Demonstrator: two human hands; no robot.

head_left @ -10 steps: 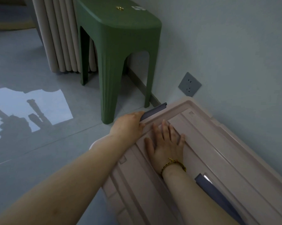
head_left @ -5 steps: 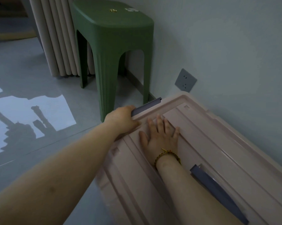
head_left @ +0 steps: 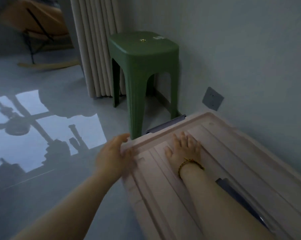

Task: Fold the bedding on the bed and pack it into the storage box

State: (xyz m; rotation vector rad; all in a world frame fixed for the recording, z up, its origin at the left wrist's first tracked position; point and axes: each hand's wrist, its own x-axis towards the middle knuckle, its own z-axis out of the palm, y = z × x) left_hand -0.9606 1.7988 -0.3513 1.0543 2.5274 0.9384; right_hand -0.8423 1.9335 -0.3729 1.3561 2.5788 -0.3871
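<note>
1. Your left hand has come off the dark end latch and slid back to the far-left corner of the storage box lid. It is blurred, but the fingers look loose and spread against the corner edge, holding nothing.
2. That end latch now lies free along the lid's far edge, just beside a leg of the green stool. It is probably snapped down, though you cannot confirm this.
3. Your right hand lies flat on the lid near its far edge, fingers straight, pressing down.
4. A side latch sits at the lid's right edge, partly hidden by your right forearm. You cannot tell whether it is fastened, so check it next.
5. No bedding is visible. With the lid on, it is likely packed inside already, directly beneath your pressing palm.
</note>
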